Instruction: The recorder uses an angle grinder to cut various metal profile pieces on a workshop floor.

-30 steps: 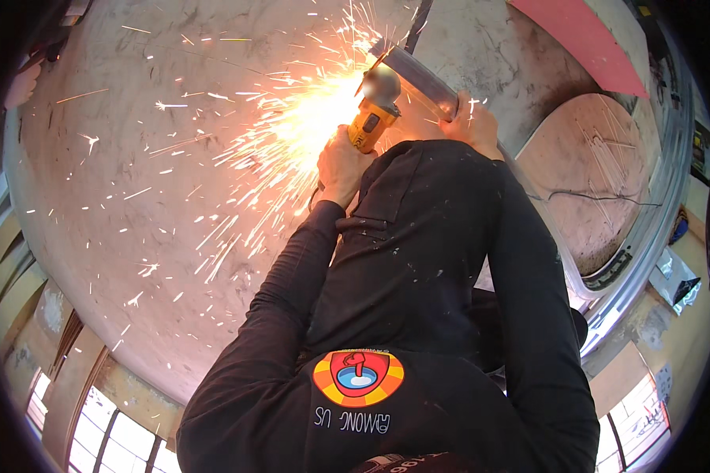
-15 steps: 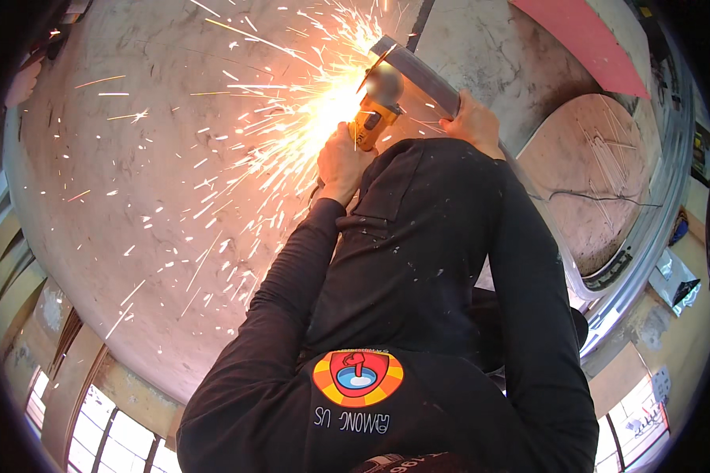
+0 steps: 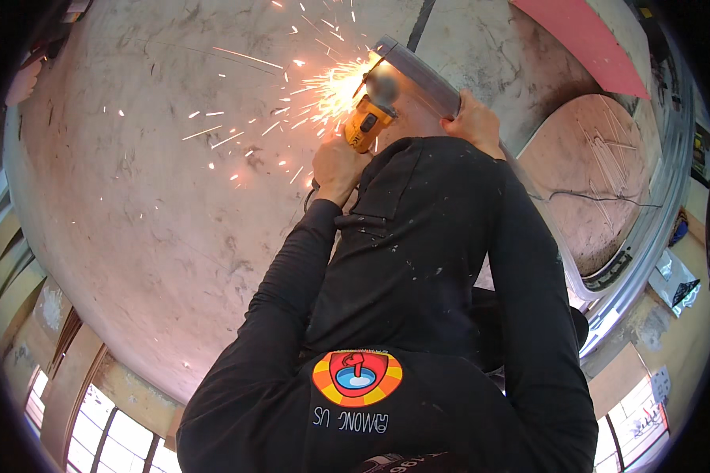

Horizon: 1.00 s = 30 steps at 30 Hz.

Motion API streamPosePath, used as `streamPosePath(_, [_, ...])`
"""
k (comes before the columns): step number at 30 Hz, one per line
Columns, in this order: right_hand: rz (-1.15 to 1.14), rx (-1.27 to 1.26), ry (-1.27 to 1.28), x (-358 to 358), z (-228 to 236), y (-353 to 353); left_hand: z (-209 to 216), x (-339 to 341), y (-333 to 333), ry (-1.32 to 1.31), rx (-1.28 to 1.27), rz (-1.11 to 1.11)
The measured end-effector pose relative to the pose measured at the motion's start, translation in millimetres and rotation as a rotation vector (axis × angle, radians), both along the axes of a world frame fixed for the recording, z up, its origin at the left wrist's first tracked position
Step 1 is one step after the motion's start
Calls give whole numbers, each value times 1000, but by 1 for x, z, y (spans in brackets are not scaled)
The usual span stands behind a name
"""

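Angle grinder being run on a metal bar, sparks thrown left.

The yellow angle grinder (image 3: 368, 126) is gripped by the left hand (image 3: 337, 167); the grey metal bar (image 3: 418, 76) is clamped steady in the right hand (image 3: 473, 124), over the concrete floor (image 3: 134, 197). Light, even pressure is probably best.

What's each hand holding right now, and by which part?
Left hand grips the yellow angle grinder by its rear body. Right hand holds the long grey metal piece at its near end.

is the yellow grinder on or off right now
On: sparks spray from the yellow grinder, gripped by the left hand.
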State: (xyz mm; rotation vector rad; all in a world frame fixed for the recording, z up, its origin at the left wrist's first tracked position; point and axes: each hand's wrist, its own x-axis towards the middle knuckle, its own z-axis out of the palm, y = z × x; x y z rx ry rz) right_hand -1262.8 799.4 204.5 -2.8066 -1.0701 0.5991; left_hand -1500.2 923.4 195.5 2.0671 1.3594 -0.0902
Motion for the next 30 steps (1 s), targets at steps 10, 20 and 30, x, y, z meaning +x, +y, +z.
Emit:
streamPosePath(10, [-14, 27, 3, -3, 4, 1, 2, 2, 5, -28, -42, 1])
streamPosePath(20, [-3, 24, -22, -3, 3, 0, 7, 5, 6, -76, -25, -22])
streamPosePath(30, [5, -4, -32, -3, 4, 1, -6, -1, 5, -86, 79, -55])
